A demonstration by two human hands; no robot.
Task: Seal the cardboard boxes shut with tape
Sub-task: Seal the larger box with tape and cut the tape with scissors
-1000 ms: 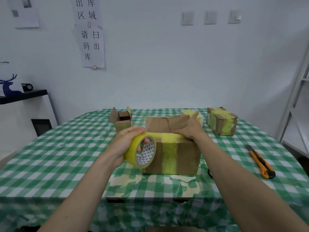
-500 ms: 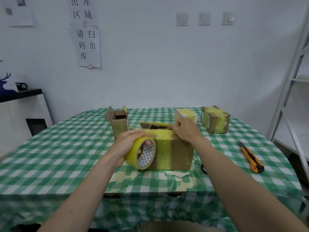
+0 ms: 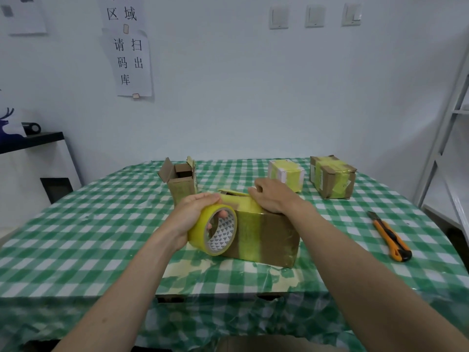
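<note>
Left hand (image 3: pixel 189 219) grips the yellow tape roll (image 3: pixel 213 229), masking the cardboard box's (image 3: pixel 264 237) left end; right hand (image 3: pixel 272 198) lies flat atop, covering its flaps.

Single head-worn view, wide-angle. Looks forward and slightly down across the checked table (image 3: pixel 76 240), toward the white wall (image 3: pixel 228 97). Forearms near; far table edge distant.

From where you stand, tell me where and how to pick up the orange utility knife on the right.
Take the utility knife by the middle of its orange handle, coming straight down from above with the right hand. It lies flat on the tablecloth, long and narrow, blade end pointing away, with bare cloth on both sides, so a grip across its narrow width looks safest.
</note>
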